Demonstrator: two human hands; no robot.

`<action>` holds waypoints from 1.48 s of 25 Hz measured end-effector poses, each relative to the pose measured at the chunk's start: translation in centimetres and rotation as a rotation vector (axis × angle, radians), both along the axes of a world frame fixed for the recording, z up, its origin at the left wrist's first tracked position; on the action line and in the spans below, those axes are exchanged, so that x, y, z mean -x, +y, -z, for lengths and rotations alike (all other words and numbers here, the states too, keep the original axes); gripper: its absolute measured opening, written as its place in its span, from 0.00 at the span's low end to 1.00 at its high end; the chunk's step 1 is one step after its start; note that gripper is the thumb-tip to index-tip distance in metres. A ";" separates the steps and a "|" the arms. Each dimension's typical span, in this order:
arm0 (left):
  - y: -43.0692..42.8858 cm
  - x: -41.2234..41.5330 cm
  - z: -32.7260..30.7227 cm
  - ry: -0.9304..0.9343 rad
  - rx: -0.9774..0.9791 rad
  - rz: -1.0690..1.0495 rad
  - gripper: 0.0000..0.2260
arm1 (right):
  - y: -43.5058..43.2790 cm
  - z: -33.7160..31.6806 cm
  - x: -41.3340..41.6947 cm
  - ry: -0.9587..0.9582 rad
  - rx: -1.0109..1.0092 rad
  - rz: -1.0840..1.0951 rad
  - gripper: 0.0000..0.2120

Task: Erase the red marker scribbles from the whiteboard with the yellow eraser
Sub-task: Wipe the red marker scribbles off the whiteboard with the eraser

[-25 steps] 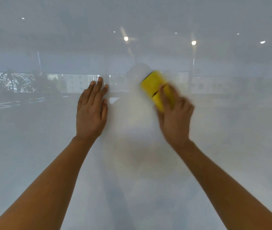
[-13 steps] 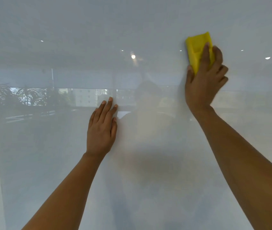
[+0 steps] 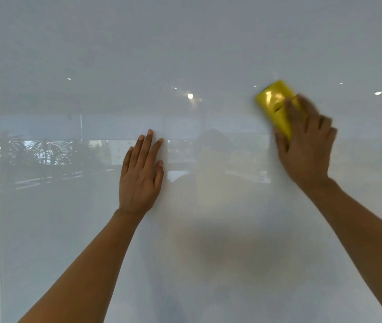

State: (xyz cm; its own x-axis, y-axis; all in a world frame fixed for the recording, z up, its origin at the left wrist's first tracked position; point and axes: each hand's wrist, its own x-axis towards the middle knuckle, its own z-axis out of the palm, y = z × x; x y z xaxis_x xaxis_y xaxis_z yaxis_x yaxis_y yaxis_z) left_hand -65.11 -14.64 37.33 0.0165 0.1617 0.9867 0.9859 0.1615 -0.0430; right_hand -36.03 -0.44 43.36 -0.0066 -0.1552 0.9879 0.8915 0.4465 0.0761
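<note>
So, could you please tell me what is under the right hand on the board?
The right hand presses the yellow eraser against the whiteboard. The eraser's lower end and the board beneath are covered.

Yellow eraser (image 3: 272,106): glossy bright yellow, with pale highlights on its upper face. Whiteboard (image 3: 208,43): plain pale grey-white (no red marks visible), carrying faint reflections of dark green foliage at left and small white ceiling lights across the upper half.

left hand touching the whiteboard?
Touching. Head view shows the left hand pressed flat, fingers spread, on the whiteboard, with no gap visible.
</note>
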 end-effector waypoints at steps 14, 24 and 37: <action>1.7 -0.2 -3.4 0.031 -0.102 0.038 0.22 | -4.6 -21.0 10.3 0.287 0.082 -0.175 0.25; 1.8 0.1 -3.3 0.027 -0.093 0.030 0.22 | -7.8 -18.9 17.9 -0.450 -0.147 -0.179 0.25; 1.6 -0.2 -3.4 0.027 -0.096 0.045 0.22 | -0.5 -16.8 4.2 0.475 0.137 -0.106 0.25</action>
State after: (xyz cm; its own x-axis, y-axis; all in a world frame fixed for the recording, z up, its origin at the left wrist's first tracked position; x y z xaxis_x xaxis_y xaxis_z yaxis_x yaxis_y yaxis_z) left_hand -64.86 -13.07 40.70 0.0481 0.0648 0.9967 0.9910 0.1214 -0.0557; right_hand -40.26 -0.98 60.18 0.4576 0.0008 0.8891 0.7626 0.5138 -0.3929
